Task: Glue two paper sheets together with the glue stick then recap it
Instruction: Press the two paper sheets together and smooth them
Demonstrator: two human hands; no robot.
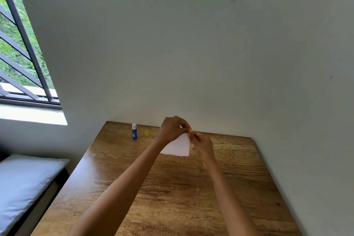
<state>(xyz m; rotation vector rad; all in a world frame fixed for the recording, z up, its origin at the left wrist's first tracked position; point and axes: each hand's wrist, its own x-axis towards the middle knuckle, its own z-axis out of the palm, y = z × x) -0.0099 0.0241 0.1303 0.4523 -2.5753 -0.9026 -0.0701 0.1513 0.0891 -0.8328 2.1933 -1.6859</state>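
Note:
White paper (178, 146) is held above the far part of the wooden table (172, 188); whether it is one sheet or two I cannot tell. My left hand (172, 127) pinches its upper corner from the left. My right hand (202, 142) pinches the same corner from the right, fingertips meeting. A blue glue stick (134, 132) stands upright and uncapped near the table's far edge, left of my hands. Its yellow cap (146, 132) sits on the table just to the right of the glue stick.
A pale wall (191, 44) runs behind the table and along its right side. A barred window (19, 53) is at the upper left. A grey cushion (24, 184) lies low to the left of the table.

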